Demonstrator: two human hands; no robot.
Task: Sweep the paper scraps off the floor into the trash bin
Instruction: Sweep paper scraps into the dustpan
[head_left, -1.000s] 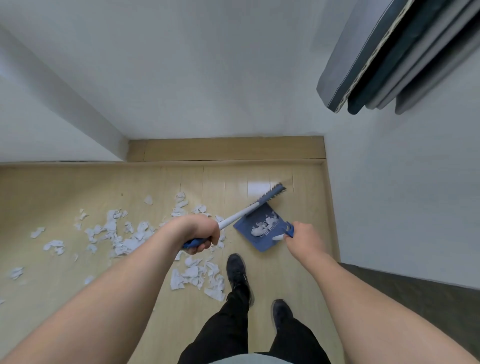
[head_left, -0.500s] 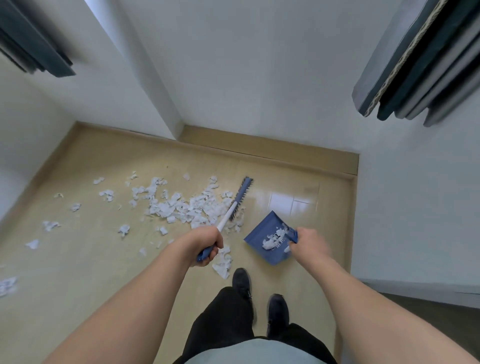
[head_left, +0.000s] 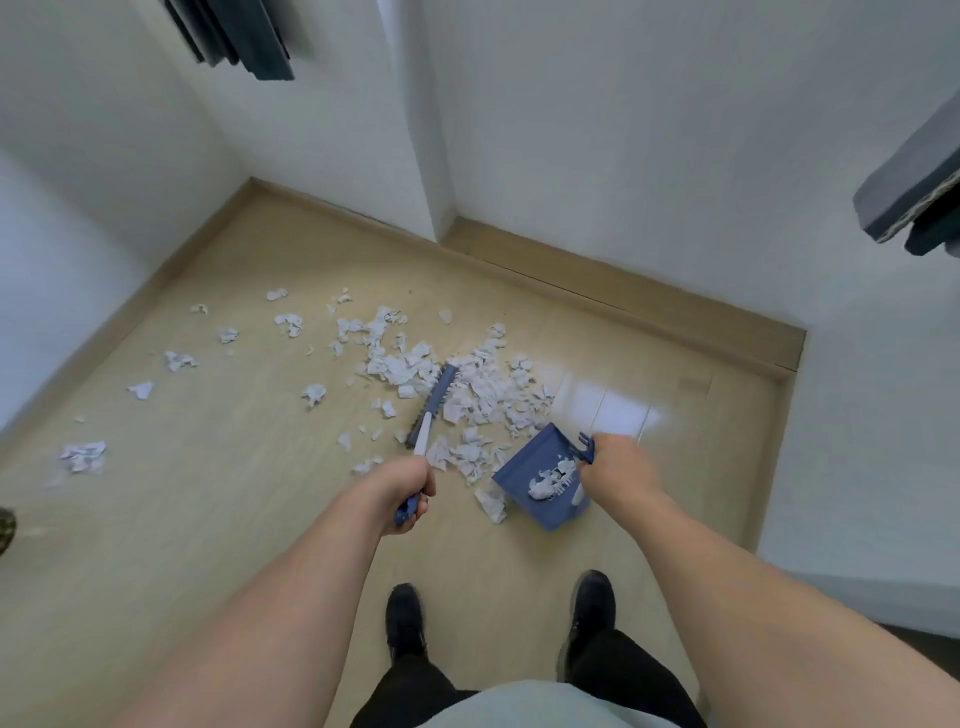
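The left hand (head_left: 408, 486) grips the hand brush (head_left: 434, 402), bristles in the paper scraps (head_left: 483, 395) at twelve o'clock; the right hand (head_left: 618, 470) clasps the dustpan (head_left: 540, 467) at three o'clock.

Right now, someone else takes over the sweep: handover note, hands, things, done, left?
Left hand grips the brush, bristles down in the main scrap pile.
Right hand holds the dustpan by its handle, beside the pile.
Done: a few scraps sit in the pan.
Left: most of the pile, plus strays spread out to the left on the floor. No bin in view, so nothing emptied yet.
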